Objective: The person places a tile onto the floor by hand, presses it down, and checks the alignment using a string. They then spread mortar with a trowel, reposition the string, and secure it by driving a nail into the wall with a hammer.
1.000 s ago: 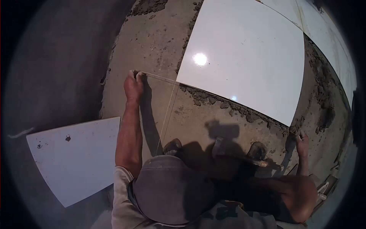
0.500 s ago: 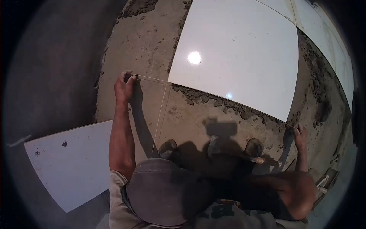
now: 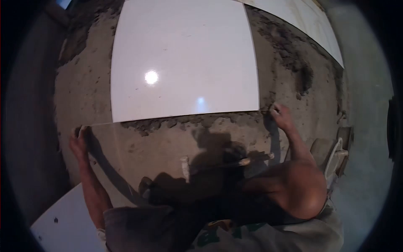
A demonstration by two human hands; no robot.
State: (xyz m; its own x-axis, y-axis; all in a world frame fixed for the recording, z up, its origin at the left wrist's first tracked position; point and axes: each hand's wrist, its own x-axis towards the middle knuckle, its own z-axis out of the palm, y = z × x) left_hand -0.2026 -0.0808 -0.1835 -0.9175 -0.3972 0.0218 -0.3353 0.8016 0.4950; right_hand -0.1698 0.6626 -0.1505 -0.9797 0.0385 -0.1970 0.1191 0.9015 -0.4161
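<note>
A large glossy white tile lies on rough mortar on the floor. Along its near edge runs a thin pale string. Just left of the tile's near left corner, my left hand pinches one end of the string. Past the near right corner, my right hand grips the other end with closed fingers. Both hands are a little off the tile. Another faint line of string slants down from the near left corner toward my body.
A hammer lies on the floor between my feet in shadow. At lower left is another white tile. More white tile spans the upper right, beside crumbled mortar. Tools sit at right.
The view has turned, so the tile now appears further left and its near edge nearly level. Both hands still hold the string at the two corners.
</note>
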